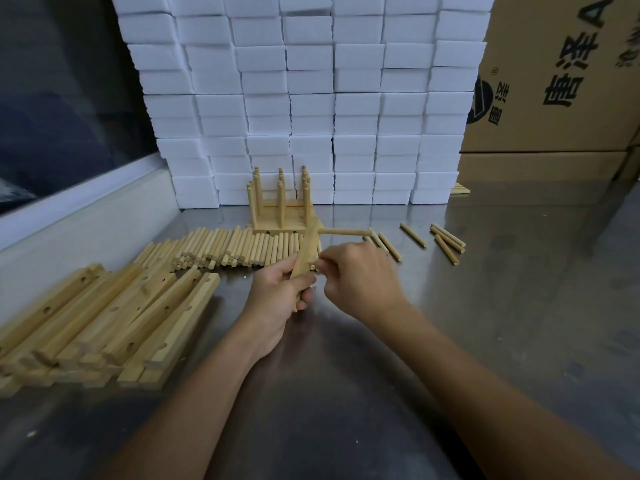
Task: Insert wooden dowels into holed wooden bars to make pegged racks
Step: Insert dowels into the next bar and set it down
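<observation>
Dowels (242,249) lie heaped far-left; finished racks (282,209) stand beyond. Left hand (280,296) grips a bar (306,252) with one peg (343,232) in; right hand (360,275) pinches at it. Many bars (104,327) remain.

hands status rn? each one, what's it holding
Left hand: grips the bar.
Right hand: fingers curled at the bar; what they pinch can't be told.

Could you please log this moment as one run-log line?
left hand grips holed wooden bar | one wooden dowel seated | right hand at bar
</observation>
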